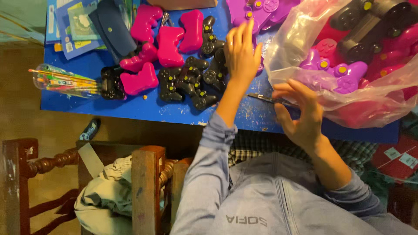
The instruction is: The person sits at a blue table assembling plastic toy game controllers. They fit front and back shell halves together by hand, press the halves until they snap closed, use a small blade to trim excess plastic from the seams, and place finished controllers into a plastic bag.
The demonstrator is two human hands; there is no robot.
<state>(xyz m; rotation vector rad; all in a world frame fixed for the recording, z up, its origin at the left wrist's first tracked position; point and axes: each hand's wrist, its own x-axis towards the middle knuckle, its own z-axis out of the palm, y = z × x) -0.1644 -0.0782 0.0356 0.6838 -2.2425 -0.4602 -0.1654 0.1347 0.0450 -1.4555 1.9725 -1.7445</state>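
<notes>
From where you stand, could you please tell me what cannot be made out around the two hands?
All from the head view:
- Clear plastic bag: the film blurs the purple, pink and black controller shells inside; the right edge cuts it off.
- Thin dark tool: its far end is hidden under the right hand, so its kind is unclear.
- Left hand: covers the black shells beneath; contact cannot be told.
</notes>
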